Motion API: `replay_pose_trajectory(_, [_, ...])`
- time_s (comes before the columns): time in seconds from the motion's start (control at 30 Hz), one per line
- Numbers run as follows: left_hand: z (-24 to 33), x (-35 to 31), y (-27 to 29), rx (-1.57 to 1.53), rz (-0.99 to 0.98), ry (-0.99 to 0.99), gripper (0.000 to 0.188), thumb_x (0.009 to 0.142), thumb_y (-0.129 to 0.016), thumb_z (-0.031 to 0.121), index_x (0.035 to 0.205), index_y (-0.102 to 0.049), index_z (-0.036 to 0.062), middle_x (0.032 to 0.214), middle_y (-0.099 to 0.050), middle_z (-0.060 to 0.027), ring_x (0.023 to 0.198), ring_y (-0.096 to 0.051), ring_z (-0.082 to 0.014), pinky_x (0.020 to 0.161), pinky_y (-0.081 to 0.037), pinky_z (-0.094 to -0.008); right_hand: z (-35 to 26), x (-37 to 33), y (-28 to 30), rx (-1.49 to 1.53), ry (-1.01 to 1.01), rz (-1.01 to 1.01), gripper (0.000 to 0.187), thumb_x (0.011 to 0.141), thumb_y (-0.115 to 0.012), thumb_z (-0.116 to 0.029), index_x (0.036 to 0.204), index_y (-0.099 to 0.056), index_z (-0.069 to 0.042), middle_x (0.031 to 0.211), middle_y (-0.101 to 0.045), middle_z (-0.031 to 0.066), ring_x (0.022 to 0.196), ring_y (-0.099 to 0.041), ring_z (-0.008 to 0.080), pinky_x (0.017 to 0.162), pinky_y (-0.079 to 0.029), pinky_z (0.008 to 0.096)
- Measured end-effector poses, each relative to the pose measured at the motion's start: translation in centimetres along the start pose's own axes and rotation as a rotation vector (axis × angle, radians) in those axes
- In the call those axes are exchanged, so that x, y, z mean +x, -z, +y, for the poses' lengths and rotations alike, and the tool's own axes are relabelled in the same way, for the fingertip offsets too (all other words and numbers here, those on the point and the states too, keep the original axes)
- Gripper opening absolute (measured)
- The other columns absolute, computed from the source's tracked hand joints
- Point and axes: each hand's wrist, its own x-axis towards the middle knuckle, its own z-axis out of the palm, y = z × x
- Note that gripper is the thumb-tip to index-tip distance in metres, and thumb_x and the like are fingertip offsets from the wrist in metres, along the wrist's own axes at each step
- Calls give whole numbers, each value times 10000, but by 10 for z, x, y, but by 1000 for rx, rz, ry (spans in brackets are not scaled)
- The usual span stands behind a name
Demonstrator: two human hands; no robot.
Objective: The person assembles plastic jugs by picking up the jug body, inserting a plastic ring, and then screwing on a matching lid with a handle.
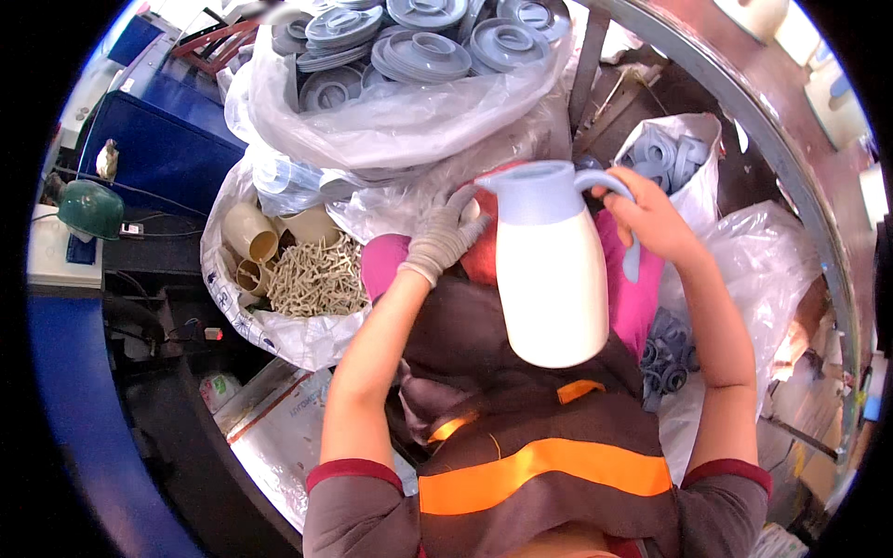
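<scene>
We are grasping a cream jug with a smooth, rounded body and a blue-grey plastic collar [553, 288] in our bare right hand [648, 219], whose fingers are curling around the upper part of its blue-grey curved plastic handle [633, 263]. The jug is hanging over our lap, its spout pointing left. Our left hand [437, 242], in a pale knitted glove, is hovering just beside the spout with its fingers bending; we cannot tell whether it is holding anything or touching the jug. Behind both, a red surface [481, 256] is partly showing.

Beyond the hands, a large clear plastic bag [391, 139] is holding blue-grey round plastic lids [423, 56]. To our left, a white woven sack [221, 279] is carrying cream cylindrical shells [249, 231] beside a heap of small beige pieces [318, 276]. To our right, a smaller white sack [706, 191] is holding blue-grey moulded plastic parts [662, 158]. We are wearing a dark brown apron [539, 409] with an orange band [558, 470].
</scene>
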Motion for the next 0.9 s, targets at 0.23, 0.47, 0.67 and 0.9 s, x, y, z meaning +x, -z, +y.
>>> replay_pose_trajectory(0.23, [15, -23, 67, -590, -141, -41, 305, 803, -666, 316, 931, -686, 40, 1100, -594, -176, 1046, -534, -367, 968, -394, -410, -53, 41, -44, -167, 36, -371, 197, 881, -553, -136, 1042, -580, -26, 769, -586, 42, 523, -533, 102, 506, -442, 263])
replay_pose_trajectory(0.47, [-9, -72, 93, -962, 15, 615, 440, 827, -655, 343, 1057, -650, -32, 1148, -595, -172, 1153, -514, -252, 1005, -382, -375, -77, 198, -76, -514, 576, 324, 367, 837, -646, -301, 1096, -593, -46, 990, -633, 128, 791, -632, 226, 719, -494, 354])
replay_pose_trajectory(0.67, [-24, -114, 97, -1406, 455, 955, 553, 875, -600, 376, 1219, -515, -49, 908, -642, -100, 713, -630, -151, 576, -521, -254, -99, 360, -65, -703, 813, 694, 454, 843, -623, -380, 1194, -568, -98, 1103, -618, 136, 979, -610, 264, 846, -472, 373])
replay_pose_trajectory(0.9, [-46, -128, 98, -1474, 718, 963, 541, 931, -483, 463, 1178, -540, -15, 1023, -634, -115, 900, -608, -195, 773, -484, -309, -82, 483, -18, -741, 504, 403, 696, 792, -583, -591, 1307, -512, -127, 1229, -579, 203, 1158, -542, 343, 943, -428, 402])
